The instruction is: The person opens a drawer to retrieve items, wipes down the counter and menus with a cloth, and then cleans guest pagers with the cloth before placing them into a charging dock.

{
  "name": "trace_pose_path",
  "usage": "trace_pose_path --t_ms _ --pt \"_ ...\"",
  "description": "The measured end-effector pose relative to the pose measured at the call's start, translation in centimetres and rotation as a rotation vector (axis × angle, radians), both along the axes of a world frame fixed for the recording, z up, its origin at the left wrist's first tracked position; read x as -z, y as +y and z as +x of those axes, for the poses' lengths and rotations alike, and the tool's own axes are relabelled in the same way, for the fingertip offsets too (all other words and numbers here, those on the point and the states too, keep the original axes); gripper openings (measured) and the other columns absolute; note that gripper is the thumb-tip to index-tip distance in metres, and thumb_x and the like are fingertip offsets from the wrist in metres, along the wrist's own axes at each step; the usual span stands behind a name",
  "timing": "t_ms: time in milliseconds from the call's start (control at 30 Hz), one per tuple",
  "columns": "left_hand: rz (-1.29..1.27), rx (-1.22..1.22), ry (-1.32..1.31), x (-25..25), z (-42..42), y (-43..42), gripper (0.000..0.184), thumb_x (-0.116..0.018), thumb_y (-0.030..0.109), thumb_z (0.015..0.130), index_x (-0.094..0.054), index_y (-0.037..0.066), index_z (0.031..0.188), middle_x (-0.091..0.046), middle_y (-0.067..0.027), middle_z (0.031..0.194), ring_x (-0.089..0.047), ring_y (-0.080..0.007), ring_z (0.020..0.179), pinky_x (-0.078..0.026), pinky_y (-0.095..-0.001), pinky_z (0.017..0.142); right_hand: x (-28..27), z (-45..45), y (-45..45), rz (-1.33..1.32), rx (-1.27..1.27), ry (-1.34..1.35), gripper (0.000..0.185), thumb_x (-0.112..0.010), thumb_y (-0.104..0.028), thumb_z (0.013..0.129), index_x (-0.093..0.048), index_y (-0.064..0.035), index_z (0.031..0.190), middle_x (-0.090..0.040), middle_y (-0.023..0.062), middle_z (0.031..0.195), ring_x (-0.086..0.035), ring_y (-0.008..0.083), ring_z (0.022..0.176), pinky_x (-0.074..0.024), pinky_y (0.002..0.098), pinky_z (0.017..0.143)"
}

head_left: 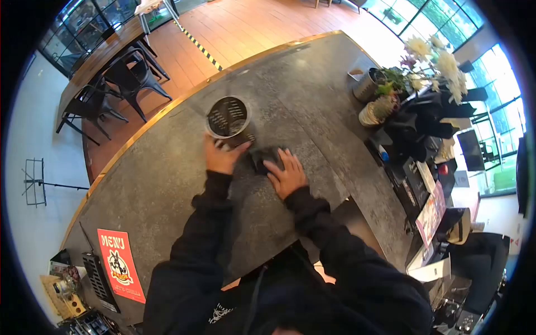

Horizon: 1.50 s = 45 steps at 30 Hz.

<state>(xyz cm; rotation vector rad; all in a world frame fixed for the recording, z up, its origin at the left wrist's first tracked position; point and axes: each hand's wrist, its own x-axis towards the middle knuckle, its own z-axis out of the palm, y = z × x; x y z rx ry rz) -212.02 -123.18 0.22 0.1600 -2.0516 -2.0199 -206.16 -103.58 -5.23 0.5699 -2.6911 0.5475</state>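
Gripping round container [228, 118], dark, pale-streaked within silvery rim: left fingers [240, 149].

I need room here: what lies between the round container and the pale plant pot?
In the head view, only bare countertop lies between the round container and pale plant pot.

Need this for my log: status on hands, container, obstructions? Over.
Left hand gripping round container. Right hand on dark cloth-like item beside it. Container over counter, base hidden. Flowers to the right, apart from hands.
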Motion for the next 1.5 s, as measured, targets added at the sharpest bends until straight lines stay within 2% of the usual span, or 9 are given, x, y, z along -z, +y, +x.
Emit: trace_pose_path --t_ms 667,733,800,967,1000,1033,1167,1333,1500 --pt "-0.418 0.376 0.199 5.9 1.0 9.8 0.095 -0.078 0.028 0.07 -0.021 0.004 0.141 -0.029 -0.0179 0.143 -0.035 -0.0301 0.129 -0.034 -0.0391 0.103 -0.7 12.2 3.8 -0.01 0.052 -0.053 0.034 -0.059 -0.029 0.082 -0.059 -0.0166 0.113 -0.044 0.0137 0.129 -0.037 0.034 0.124 -0.0287 0.0458 0.104" --pt "-0.384 0.295 0.115 2.9 6.3 2.6 0.061 -0.064 0.016 0.084 -0.035 0.003 0.135 -0.031 -0.0138 0.143 -0.037 -0.0271 0.128 -0.032 -0.0361 0.104 3.2 8.9 8.4 -1.217 0.074 -0.639 0.032 -0.057 -0.031 0.083 -0.059 -0.0159 0.111 -0.044 0.015 0.129 -0.039 0.0363 0.122 -0.0302 0.048 0.101" --pt "-0.388 0.096 0.15 3.9 12.6 -5.8 0.043 -0.06 0.011 0.085 -0.047 -0.001 0.124 -0.037 -0.0174 0.139 -0.039 -0.0263 0.127 -0.032 -0.036 0.103 0.7 7.9 11.7 0.112 0.491 0.032 0.031 -0.054 -0.031 0.086 -0.058 -0.0148 0.112 -0.044 0.0148 0.129 -0.04 0.0374 0.12 -0.0309 0.0493 0.099" --pt "-0.452 -0.482 -0.088 3.9 35.3 -18.1 0.035 -0.055 0.013 0.09 -0.048 -0.006 0.12 -0.046 -0.0156 0.13 -0.047 -0.0239 0.117 -0.038 -0.0336 0.098 2.7 7.9 8.4 0.087 0.745 0.146 0.031 -0.053 -0.033 0.085 -0.059 -0.0158 0.11 -0.046 0.0177 0.127 -0.038 0.0395 0.122 -0.0308 0.0469 0.1" --pt "-0.421 -0.562 -0.106 4.5 39.3 -19.2 0.035 -0.054 0.013 0.091 -0.048 -0.006 0.119 -0.047 -0.016 0.129 -0.049 -0.0239 0.116 -0.039 -0.0331 0.098 6.2 8.2 6.0 -0.401 0.487 0.176 0.03 -0.055 -0.032 0.081 -0.059 -0.0173 0.107 -0.047 0.0184 0.123 -0.039 0.0403 0.119 -0.0314 0.0481 0.099" --pt "-0.461 -0.611 -0.104 5.5 43.1 -20.0 0.034 -0.054 0.014 0.092 -0.049 -0.006 0.118 -0.049 -0.0163 0.126 -0.05 -0.0237 0.114 -0.04 -0.0329 0.097 2.9 11.0 1.6 0.049 0.474 0.087 0.031 -0.054 -0.029 0.078 -0.058 -0.0164 0.106 -0.049 0.0168 0.118 -0.041 0.0403 0.115 -0.0319 0.0503 0.097" --pt "-0.5 -0.765 -0.135 5.4 48.2 -17.0 0.031 -0.052 0.015 0.093 -0.05 -0.006 0.116 -0.051 -0.0155 0.122 -0.052 -0.0232 0.11 -0.041 -0.0327 0.095 4.5 22.7 -13.6 -0.339 -0.32 0.056 0.032 -0.057 -0.034 0.076 -0.061 -0.02 0.105 -0.045 0.0191 0.129 -0.036 0.0417 0.123 -0.0263 0.0541 0.101" --pt "-0.46 -0.722 -0.03 3.0 45.9 -13.6 0.03 -0.051 0.014 0.093 -0.05 -0.006 0.115 -0.049 -0.0144 0.123 -0.05 -0.0224 0.112 -0.04 -0.0324 0.097 4.2 24.7 -14.1 -0.311 -0.621 0.074 0.033 -0.063 -0.034 0.074 -0.063 -0.0191 0.104 -0.048 0.0132 0.127 -0.04 0.0377 0.121 -0.0326 0.0485 0.099" --pt "-0.504 -0.663 0.011 2.5 46.1 -17.2 0.029 -0.051 0.011 0.092 -0.05 -0.006 0.115 -0.05 -0.0147 0.122 -0.05 -0.0223 0.111 -0.04 -0.0329 0.096 0.0 15.1 1.1 -0.167 -0.011 0.031 0.03 -0.068 -0.021 0.065 -0.061 -0.0117 0.093 -0.054 0.0154 0.109 -0.049 0.0384 0.102 -0.0414 0.0464 0.086"
